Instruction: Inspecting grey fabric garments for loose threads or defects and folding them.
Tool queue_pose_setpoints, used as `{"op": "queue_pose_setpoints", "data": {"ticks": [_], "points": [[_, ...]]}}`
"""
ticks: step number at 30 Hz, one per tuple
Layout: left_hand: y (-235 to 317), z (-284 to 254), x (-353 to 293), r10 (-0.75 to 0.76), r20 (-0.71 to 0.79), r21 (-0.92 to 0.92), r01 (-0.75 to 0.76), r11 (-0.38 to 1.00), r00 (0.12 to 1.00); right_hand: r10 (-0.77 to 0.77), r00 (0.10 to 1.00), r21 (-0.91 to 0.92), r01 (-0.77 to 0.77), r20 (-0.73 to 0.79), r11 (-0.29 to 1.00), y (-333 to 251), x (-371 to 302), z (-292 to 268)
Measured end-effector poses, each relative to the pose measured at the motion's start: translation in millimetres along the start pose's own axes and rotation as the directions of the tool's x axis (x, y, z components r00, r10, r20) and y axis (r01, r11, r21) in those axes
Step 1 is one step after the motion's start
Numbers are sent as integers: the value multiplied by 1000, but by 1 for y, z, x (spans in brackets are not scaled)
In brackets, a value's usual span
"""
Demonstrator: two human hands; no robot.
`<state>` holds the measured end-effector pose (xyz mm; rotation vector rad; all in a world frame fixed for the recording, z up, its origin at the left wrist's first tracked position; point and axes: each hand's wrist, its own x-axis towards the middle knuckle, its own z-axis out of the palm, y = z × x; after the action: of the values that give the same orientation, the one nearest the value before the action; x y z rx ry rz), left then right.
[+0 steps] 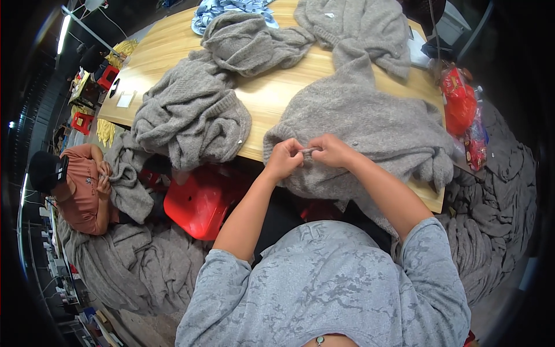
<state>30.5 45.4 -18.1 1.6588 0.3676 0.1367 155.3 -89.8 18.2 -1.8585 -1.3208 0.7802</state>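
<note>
A grey knitted sweater (358, 115) lies spread over the table's near edge in front of me. My left hand (284, 158) pinches a small fold at its near left edge. Close beside it, my right hand (330, 151) grips the same narrow bit of knit, so a short rolled strip of fabric shows between both sets of fingertips. What lies inside the pinch is too small to make out. Part of the sweater hangs down below the table toward my lap.
More grey knits (191, 110) are heaped on the wooden table (263, 95), with blue fabric (231, 11) at the back. A red stool (199, 202) stands left. A co-worker (84, 185) handles grey knit there. Red plastic bags (459, 104) hang at right above piled knits (491, 231).
</note>
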Motion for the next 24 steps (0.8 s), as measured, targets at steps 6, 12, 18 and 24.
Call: {"op": "queue_pose_setpoints", "data": {"ticks": [6,12,18,24], "points": [[2,3,1,2,-30,-161,-6,987,1000,180,984,350,-161,-20,923,6,3,9],[12,-1,1,-13,24,8,13,1000,1000,247,966,318,-209,-82,925,8,3,8],[23,-4,2,27,40,401,-41,915,999,181,963,203,-141,-198,969,5,0,10],[14,7,-2,347,57,593,-312,743,936,-71,980,-367,-4,-189,930,-1,-3,15]]}}
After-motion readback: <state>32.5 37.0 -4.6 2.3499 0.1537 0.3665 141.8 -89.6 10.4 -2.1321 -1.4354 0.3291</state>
